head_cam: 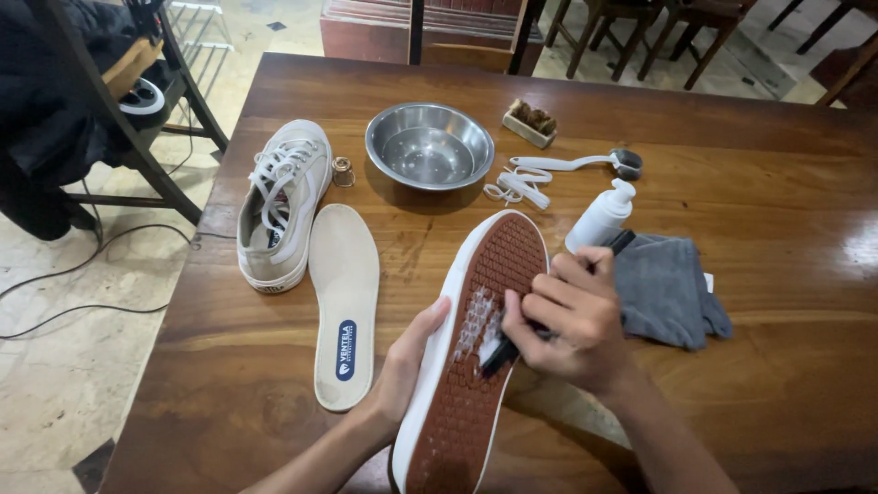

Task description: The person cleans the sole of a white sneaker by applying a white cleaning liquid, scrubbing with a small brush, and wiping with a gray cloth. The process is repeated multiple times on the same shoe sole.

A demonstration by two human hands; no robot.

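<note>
Shoe (476,348), a white sneaker turned sole-up, is held tilted over the near middle of the wooden worktop (777,384), its reddish-brown waffle sole facing the camera. Its left edge is gripped by the left hand (407,361), thumb laid against the white rim. A dark brush (501,352) is clamped in the right hand (567,320), fingers curled tight around the handle, and its head is pressed onto the sole, where a patch of white foam (477,322) is seen.

Just left of the held shoe, a pale insole (345,293) with a blue label is laid flat. Beside that, a second white sneaker (282,206) with its laces in is stood upright near the worktop's left edge. Behind them, a metal bowl (430,144) is set, with a small glass object just to its left. A loose white lace (519,186) is piled to the right of the bowl, next to a white long-handled brush (585,163). A white pump bottle (601,215) is stood just beyond the right hand, touching a folded grey cloth (668,288). A small tray (530,122) of brownish bits is placed at the back.
</note>
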